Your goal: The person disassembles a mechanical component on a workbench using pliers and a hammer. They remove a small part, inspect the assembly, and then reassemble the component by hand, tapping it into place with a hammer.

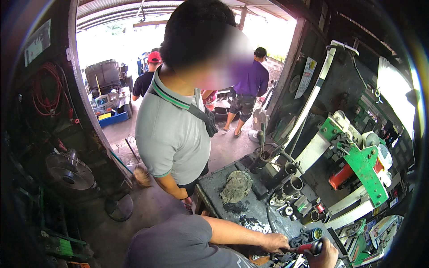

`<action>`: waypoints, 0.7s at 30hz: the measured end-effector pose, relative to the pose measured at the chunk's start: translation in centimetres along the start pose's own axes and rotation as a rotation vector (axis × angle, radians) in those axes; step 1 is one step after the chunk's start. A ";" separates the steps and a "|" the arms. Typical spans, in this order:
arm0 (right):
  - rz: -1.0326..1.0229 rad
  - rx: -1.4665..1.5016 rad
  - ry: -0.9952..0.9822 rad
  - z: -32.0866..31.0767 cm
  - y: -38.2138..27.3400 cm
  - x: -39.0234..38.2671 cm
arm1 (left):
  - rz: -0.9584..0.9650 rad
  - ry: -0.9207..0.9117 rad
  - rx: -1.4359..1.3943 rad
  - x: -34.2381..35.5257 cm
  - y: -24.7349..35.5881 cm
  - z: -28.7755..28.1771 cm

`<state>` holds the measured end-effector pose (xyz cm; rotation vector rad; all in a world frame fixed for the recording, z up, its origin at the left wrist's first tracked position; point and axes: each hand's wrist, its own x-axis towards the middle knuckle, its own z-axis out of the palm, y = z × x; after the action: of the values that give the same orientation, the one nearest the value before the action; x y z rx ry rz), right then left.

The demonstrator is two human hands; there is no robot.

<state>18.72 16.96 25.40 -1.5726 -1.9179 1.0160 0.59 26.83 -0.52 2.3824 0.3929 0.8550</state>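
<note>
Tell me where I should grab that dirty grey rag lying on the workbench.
Pinch the rag at its raised, crumpled middle, coming straight down from above. It lies slack in a heap on the bench top, so no edge gives firm purchase, and the black tubes crowd its right side.

Dirty rag (237, 186) on bench (214, 187); green-white press (364, 169); floor fan (69, 172)

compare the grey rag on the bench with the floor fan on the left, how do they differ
The rag lies crumpled and limp on the dark workbench; the floor fan stands on the ground on a round base. The rag is a shapeless grey-green lump; the fan is a rigid round cage with blades inside. The rag sits closer to the left hand and right hand, which work around a red-handled tool; the fan stands far off. Both look grimy.
</note>
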 end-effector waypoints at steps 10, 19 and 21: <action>0.167 -0.487 0.132 0.0 -2.4 0.2 | 0.004 -0.012 -0.062 0.1 0.6 -0.7; 0.176 -0.621 0.199 -0.3 -3.9 -0.3 | 0.002 -0.028 -0.040 0.2 0.3 -0.5; -0.204 -0.455 0.101 -0.3 -2.9 -0.1 | 0.001 -0.050 0.001 0.3 -0.2 0.0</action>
<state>17.16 16.76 27.83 -1.5733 -2.2897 0.4246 0.78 27.11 -0.43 2.4004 0.3726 0.7936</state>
